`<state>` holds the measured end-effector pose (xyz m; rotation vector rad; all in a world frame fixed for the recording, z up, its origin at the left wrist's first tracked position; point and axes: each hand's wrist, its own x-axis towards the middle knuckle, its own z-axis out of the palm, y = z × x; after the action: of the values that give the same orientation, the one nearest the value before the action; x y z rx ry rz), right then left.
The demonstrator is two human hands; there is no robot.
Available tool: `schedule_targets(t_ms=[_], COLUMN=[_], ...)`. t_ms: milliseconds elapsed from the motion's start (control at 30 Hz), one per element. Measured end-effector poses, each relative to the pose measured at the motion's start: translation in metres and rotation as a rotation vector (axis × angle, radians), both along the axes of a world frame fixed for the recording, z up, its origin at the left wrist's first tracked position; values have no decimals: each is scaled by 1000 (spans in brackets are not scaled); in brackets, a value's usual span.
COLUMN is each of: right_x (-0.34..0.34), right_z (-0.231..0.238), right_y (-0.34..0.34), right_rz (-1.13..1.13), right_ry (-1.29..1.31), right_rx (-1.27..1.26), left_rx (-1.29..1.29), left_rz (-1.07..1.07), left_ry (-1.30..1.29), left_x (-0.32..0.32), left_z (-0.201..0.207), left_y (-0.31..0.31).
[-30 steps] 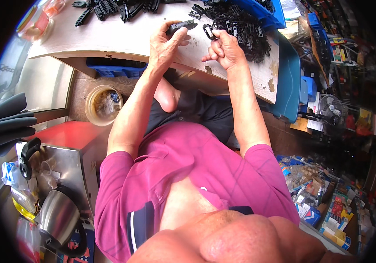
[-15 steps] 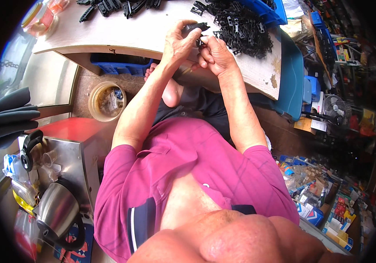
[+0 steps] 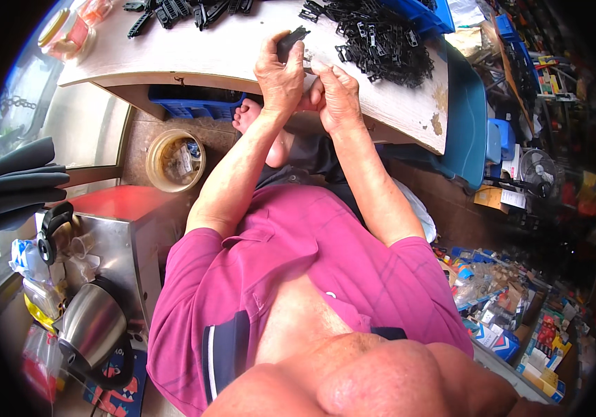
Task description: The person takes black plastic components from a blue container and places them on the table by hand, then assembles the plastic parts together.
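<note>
My left hand grips a dark black plastic piece between thumb and fingers, its narrow end sticking up past the fingertips. Close beside it on the right, my right hand has thumb and forefinger pinched together, the other fingers curled. Whatever sits in that pinch is too small to make out. Both hands are over the near edge of the pale table. A heap of small black clip-like parts lies just beyond my right hand. Several longer black ribbed pieces rest at the far left.
A blue bin stands behind the heap, and a teal tub flanks the table's right end. Under the table is a blue crate. A bucket stands on the floor, left of my arms. A steel kettle is at lower left.
My right hand has drawn down and left, away from the black piece's tip. The piece now points more upward in my left hand. The whole view has shifted slightly.
</note>
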<state>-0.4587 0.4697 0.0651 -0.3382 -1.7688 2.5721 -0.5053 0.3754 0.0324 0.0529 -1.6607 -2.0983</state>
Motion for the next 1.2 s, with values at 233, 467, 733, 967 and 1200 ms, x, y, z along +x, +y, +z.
schedule_targets(t_ms=[233,467,733,967,1200], right_x=[16,21,34,47,58], right_z=[-3,17,14,9,1], right_y=[-11,8,15,13,16], right_rz=[-93,33,159,107,55], right_ry=[72,59,53,40,14], right_rx=[35,-142,-97,-106,-85], left_rx=[-86,150,-272,-532,-667], left_rz=[57,-270,-279,-285,-391], left_ry=[107,-86,26,119,34], left_x=[20,57,78,85,88], left_z=[4,-5,-8,-6,-3], left_y=[-6,-31,-32,-37,-41])
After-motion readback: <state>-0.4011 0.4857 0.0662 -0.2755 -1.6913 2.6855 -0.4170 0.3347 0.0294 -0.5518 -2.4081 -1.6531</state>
